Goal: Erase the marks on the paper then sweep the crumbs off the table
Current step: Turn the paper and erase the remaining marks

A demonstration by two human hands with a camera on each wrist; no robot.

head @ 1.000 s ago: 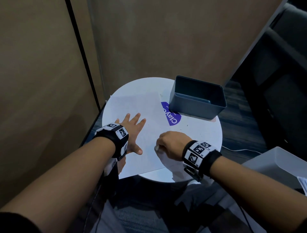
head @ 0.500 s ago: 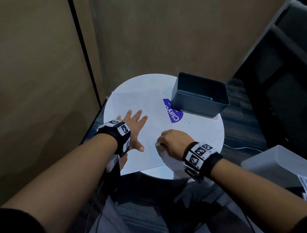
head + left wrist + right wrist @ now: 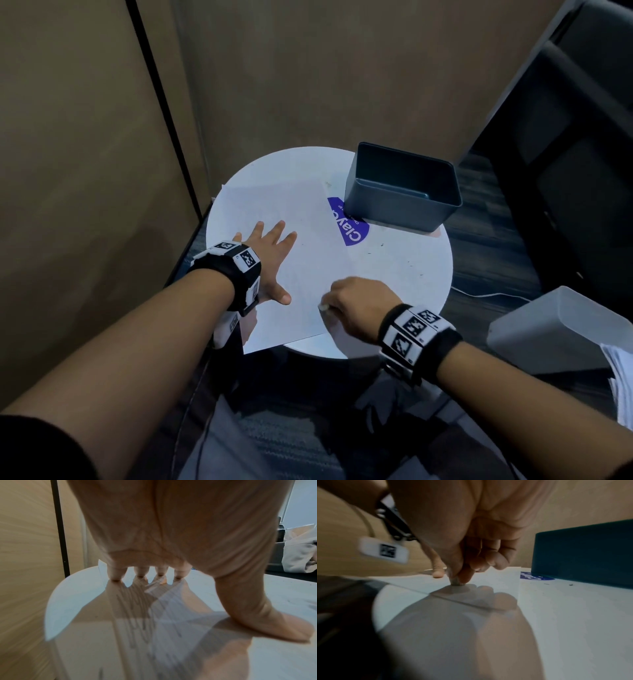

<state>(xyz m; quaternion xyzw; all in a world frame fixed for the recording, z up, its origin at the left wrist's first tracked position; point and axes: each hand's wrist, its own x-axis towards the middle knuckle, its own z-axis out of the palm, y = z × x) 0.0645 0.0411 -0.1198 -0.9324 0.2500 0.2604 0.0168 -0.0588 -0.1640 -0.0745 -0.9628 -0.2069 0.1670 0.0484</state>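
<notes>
A white sheet of paper (image 3: 308, 246) lies on the round white table (image 3: 411, 274). My left hand (image 3: 270, 253) lies flat on the paper's left part with spread, straight fingers; pencil marks (image 3: 137, 609) show on the sheet under its palm in the left wrist view. My right hand (image 3: 356, 301) pinches a small whitish eraser (image 3: 322, 307) and presses its greyed tip (image 3: 457, 583) on the paper near the near right edge. Small dark crumbs (image 3: 409, 263) lie scattered on the bare tabletop right of the paper.
A dark grey open bin (image 3: 404, 188) stands at the table's far right, partly over a purple round sticker (image 3: 349, 226). A tan wall stands behind and to the left. A pale grey box (image 3: 548, 329) sits off the table at the right.
The right hand with the eraser has shifted slightly across the paper's near right part. The left hand stays flat on the sheet. The camera view has tilted a little.
</notes>
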